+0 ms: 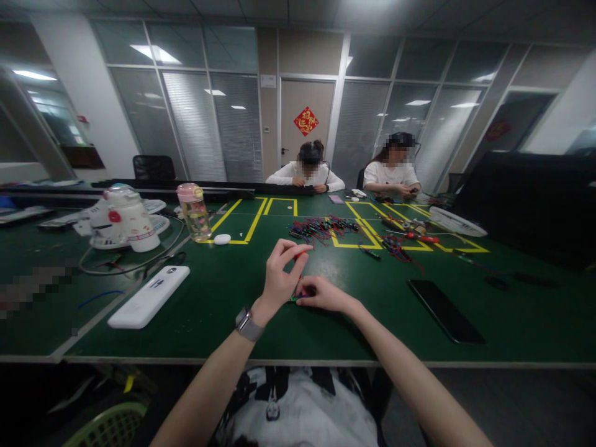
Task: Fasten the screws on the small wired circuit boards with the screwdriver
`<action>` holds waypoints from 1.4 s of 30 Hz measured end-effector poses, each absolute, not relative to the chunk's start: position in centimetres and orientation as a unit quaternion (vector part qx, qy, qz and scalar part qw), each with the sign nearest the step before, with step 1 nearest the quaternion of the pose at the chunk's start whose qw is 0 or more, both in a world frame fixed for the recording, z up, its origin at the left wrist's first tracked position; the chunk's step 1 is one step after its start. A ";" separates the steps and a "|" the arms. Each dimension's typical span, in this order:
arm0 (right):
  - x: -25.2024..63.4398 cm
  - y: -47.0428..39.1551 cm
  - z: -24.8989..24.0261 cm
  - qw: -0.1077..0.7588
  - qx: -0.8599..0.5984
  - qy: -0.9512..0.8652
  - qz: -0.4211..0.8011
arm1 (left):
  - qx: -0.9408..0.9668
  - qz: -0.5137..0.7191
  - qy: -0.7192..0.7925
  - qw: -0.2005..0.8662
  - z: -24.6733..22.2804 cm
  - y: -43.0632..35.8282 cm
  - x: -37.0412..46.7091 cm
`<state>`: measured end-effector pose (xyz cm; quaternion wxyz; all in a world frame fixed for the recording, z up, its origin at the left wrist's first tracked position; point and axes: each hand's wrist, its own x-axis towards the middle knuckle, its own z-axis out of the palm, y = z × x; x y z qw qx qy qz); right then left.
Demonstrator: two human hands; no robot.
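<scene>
My left hand (280,273), with a watch on its wrist, is raised over the near middle of the table. Its thumb and fingers pinch a small upright screwdriver (300,255); an orange-red end shows, and the hand covers most of the rest. Just below and to the right, my right hand (326,293) rests on the tabletop. Its fingertips are closed on a small green circuit board (293,300) with thin wires, mostly hidden by the fingers. The screwdriver's lower end points down at this board; whether they touch, I cannot tell.
Beyond my hands lies a pile of wired boards (323,228). A dark phone (444,310) is at right, a white power bank (151,297) at left. A bottle (193,214) and white jug (135,220) stand farther left. Two people sit across the green table (209,335).
</scene>
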<state>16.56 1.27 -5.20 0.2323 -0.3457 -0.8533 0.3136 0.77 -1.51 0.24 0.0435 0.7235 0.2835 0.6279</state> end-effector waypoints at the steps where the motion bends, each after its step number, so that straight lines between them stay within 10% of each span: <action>1: 16.6 1.3 -5.2 0.234 -0.345 -0.854 0.312 | 0.728 0.623 0.282 0.052 0.2 -1.5 0.7; 42: 16.7 1.3 -5.3 0.235 -0.341 -0.858 0.303 | 0.704 0.636 0.315 0.016 -0.1 -1.5 0.8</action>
